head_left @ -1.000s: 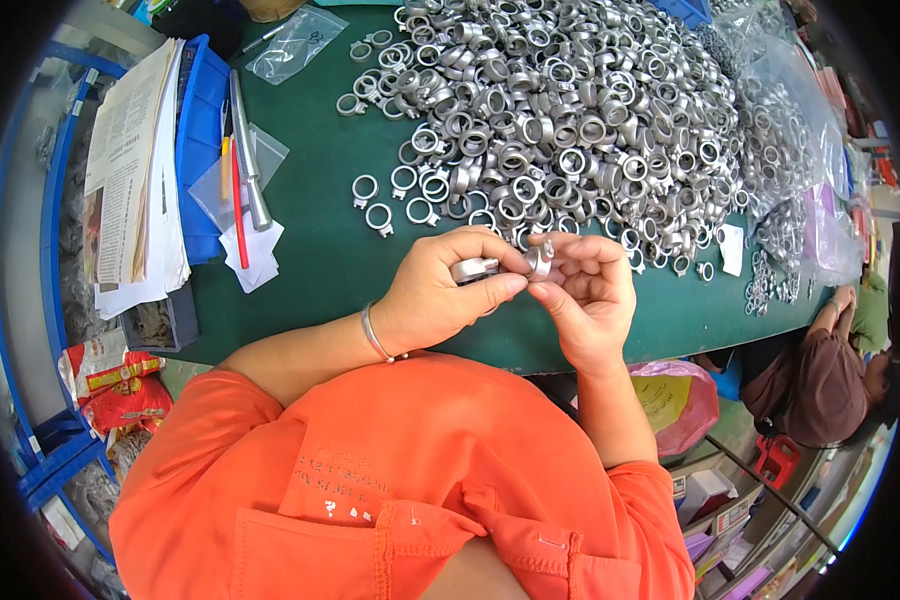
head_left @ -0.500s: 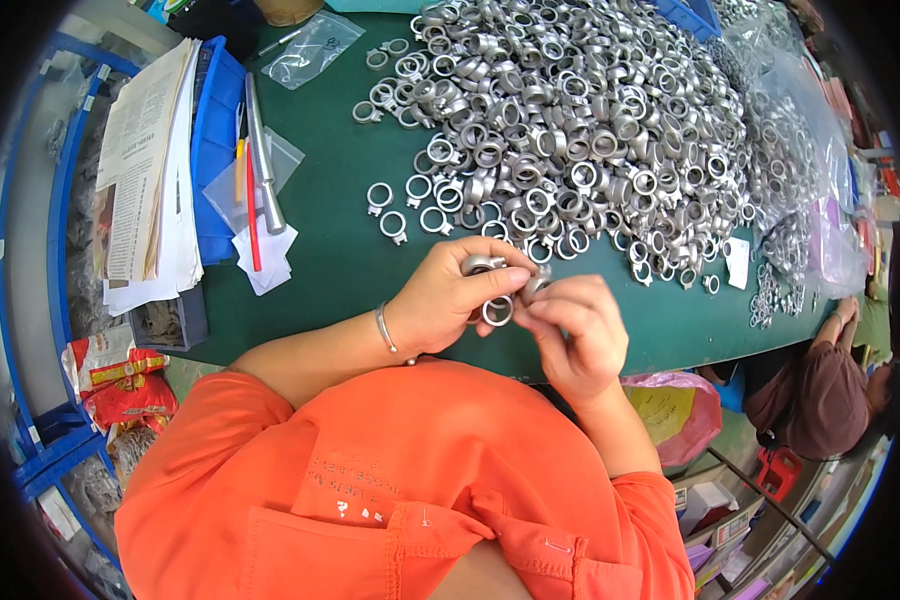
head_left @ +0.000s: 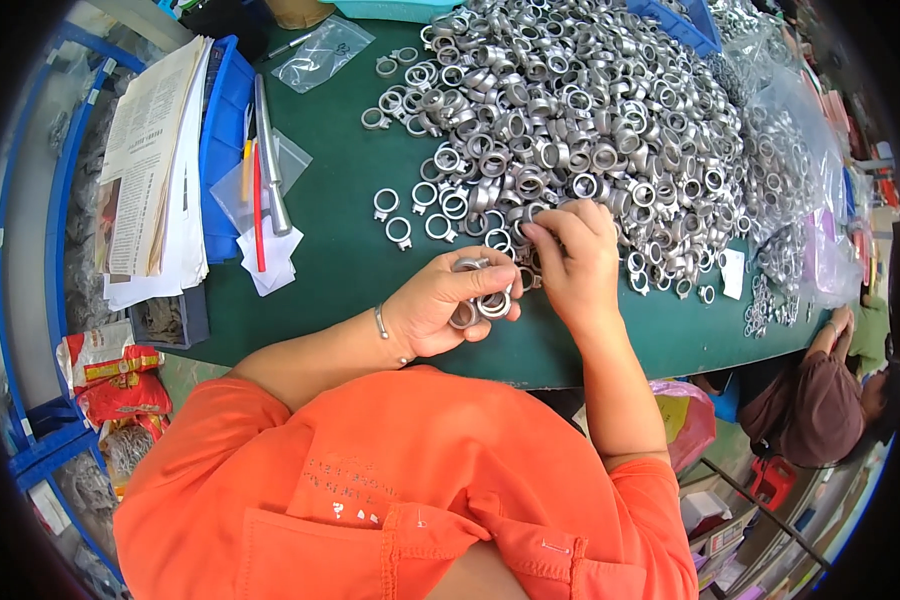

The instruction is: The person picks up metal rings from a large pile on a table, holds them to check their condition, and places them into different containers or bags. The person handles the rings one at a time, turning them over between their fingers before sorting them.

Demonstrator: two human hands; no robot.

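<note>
My left grip [head_left: 432, 308] is clamped on a few grey metal rings [head_left: 464, 315], bunched between thumb and curled fingers, over the near part of the green table [head_left: 325, 190]. My right grip [head_left: 583, 262] is at the near edge of the big pile [head_left: 620, 115] of similar rings, thumb and fingers bent toward it; I cannot tell whether they close on one. Left of the pile, some loose rings [head_left: 398, 245] lie near one another. Further left, a red stick [head_left: 259, 225] and a metal rod [head_left: 273, 165] lie beside a blue bin [head_left: 227, 140], with papers [head_left: 152, 170] on the bin's left side. Right of the pile lies a white slip [head_left: 733, 273], and more rings show through a clear bag [head_left: 822, 130].
</note>
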